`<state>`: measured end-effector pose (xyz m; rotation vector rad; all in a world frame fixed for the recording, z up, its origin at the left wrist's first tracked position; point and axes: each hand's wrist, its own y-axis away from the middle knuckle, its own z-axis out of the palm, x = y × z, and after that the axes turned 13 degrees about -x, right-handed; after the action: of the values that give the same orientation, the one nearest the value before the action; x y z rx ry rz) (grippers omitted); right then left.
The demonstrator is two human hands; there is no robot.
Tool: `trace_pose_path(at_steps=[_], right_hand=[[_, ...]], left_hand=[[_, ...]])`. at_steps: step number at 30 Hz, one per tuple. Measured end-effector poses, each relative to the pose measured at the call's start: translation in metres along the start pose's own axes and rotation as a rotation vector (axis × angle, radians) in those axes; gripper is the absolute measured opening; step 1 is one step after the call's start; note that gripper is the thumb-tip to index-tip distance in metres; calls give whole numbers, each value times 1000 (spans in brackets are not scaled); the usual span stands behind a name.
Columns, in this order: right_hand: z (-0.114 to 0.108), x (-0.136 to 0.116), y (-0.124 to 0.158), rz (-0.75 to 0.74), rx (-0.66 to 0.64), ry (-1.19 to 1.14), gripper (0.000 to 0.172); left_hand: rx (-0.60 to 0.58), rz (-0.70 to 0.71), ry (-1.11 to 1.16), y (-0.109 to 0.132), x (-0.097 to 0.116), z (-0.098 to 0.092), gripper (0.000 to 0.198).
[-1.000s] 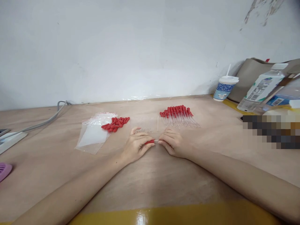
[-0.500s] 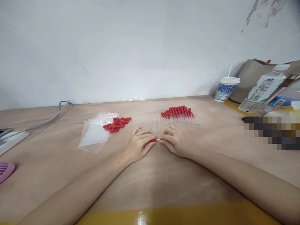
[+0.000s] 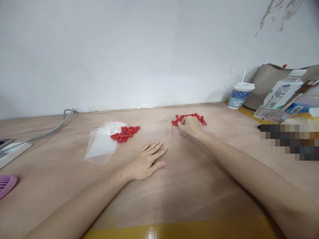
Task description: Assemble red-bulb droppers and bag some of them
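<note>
My left hand (image 3: 149, 160) lies flat on the brown table with its fingers stretched out, holding nothing, just in front of a row of bare clear tubes (image 3: 156, 133). My right hand (image 3: 189, 126) is curled over the row of red-capped droppers (image 3: 190, 123) further back; what its fingers hold is hidden. A small pile of loose red rubber caps (image 3: 126, 132) lies left of the clear tubes.
Clear zip bags (image 3: 102, 144) lie left of the caps. A lidded cup with a straw (image 3: 239, 94), a grey bag (image 3: 271, 79) and plastic bottles (image 3: 279, 94) stand at the back right. A grey cable (image 3: 50, 129) and a purple object (image 3: 6, 186) are at the left.
The hands, which were pinching a red cap and tube together, have parted. The right hand moved back to the row of capped droppers; the left hand opened flat on the table.
</note>
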<state>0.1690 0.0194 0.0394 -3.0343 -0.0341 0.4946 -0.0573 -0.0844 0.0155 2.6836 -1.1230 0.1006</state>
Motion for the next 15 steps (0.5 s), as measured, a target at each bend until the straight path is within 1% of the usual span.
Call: trace_pose_path(at_steps=[3,6,11,15], right_hand=[[12,-5,-12,83,4,28,30],[18,-4,-16,97,18,55,32],[17,1,-13,109,22,66,33],[15,-2,-9,93,38,37,31]], left_hand=[[-12,-8,-6,0,0,0,55],[-7,0,-8,1,-1,1,55],[28,19,-17,0,-3,2,54],[55,36,-21,0,-4,3,54]])
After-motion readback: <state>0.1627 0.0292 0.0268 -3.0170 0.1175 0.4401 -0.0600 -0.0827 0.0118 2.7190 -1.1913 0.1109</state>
